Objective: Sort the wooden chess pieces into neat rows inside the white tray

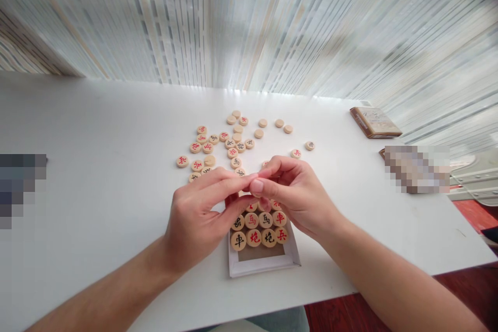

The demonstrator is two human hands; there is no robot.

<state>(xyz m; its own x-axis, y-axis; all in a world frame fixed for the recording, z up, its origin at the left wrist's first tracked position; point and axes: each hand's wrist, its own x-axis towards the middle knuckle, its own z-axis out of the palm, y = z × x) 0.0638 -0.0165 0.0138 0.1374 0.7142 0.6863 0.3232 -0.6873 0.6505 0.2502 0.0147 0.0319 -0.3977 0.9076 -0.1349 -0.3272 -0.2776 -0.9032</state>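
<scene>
My left hand (202,207) and my right hand (291,189) meet fingertip to fingertip above an open white box (262,268). Both are closed in a pinch, and their fingers hide whatever is between them. Under them, round wooden xiangqi pieces (253,238) lie in rows inside the box, marked with red or black characters. The hands cover the back of the box. A strip of brown bottom shows at its near end. Beyond the hands, several loose xiangqi pieces (232,153) are scattered on the white table (116,166), some face up and some showing plain wood.
Towards the right end of the table lies a brown and beige box (375,122), with a blurred-out flat item (414,168) nearer me. A dark blurred-out object (19,181) stands at the left edge. Striped curtains (233,21) hang along the table's far edge.
</scene>
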